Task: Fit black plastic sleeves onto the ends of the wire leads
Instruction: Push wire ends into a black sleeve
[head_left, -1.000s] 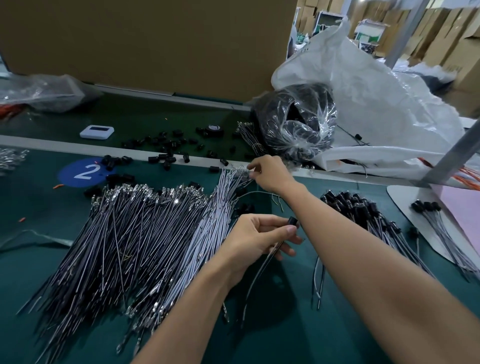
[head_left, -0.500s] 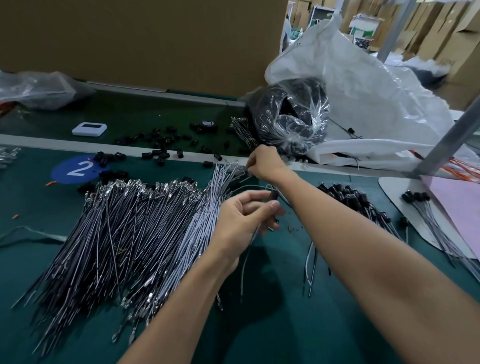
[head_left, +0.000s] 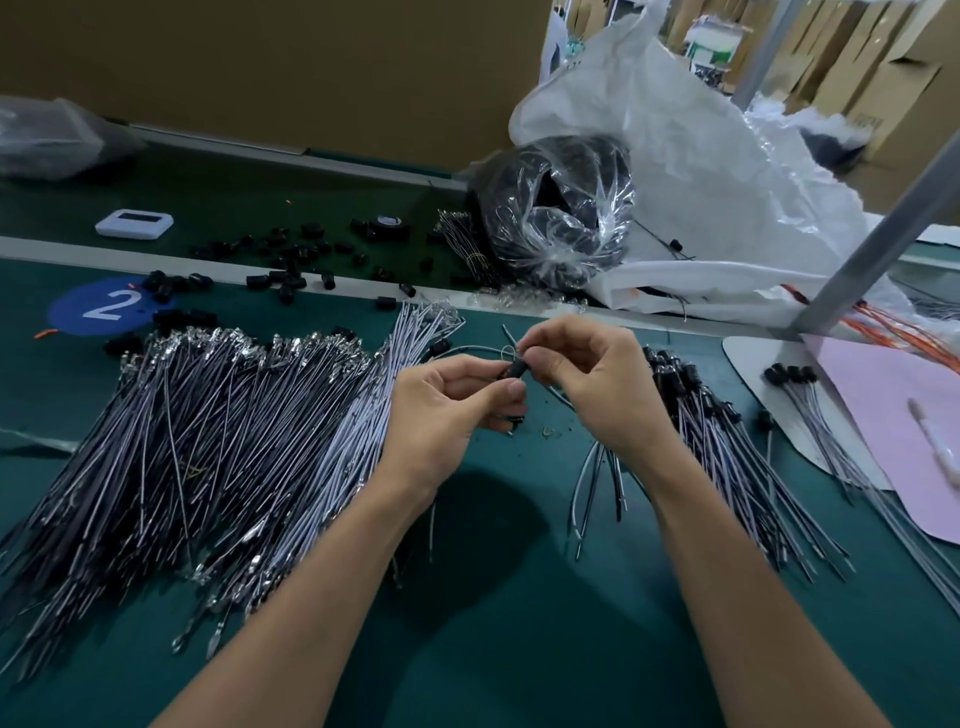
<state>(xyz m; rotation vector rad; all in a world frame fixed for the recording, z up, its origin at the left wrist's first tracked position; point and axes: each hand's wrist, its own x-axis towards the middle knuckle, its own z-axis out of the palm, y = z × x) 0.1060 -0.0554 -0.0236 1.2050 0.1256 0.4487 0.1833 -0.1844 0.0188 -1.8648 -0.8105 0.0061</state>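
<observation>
My left hand (head_left: 447, 410) pinches a small black plastic sleeve (head_left: 514, 370) between thumb and fingers at the centre of the green table. My right hand (head_left: 592, 374) pinches a thin pale wire lead (head_left: 483, 349) whose end meets the sleeve. The two hands' fingertips touch around the sleeve. A big fan of bare wire leads (head_left: 197, 431) with metal terminals lies to the left. Leads fitted with black sleeves (head_left: 706, 415) lie in a pile to the right. Loose black sleeves (head_left: 291, 260) are scattered along the conveyor beyond.
A clear bag of black parts (head_left: 556, 218) and a large white bag (head_left: 691, 156) sit at the back right. A white device (head_left: 134, 224) lies on the belt. A pink sheet (head_left: 904, 441) and a metal post (head_left: 883, 234) stand right. A blue "2" sticker (head_left: 104, 306) marks the table.
My right hand drew back from the far end of the pale wire bundle with a lead and came to my left hand. Both hands now meet at the sleeve.
</observation>
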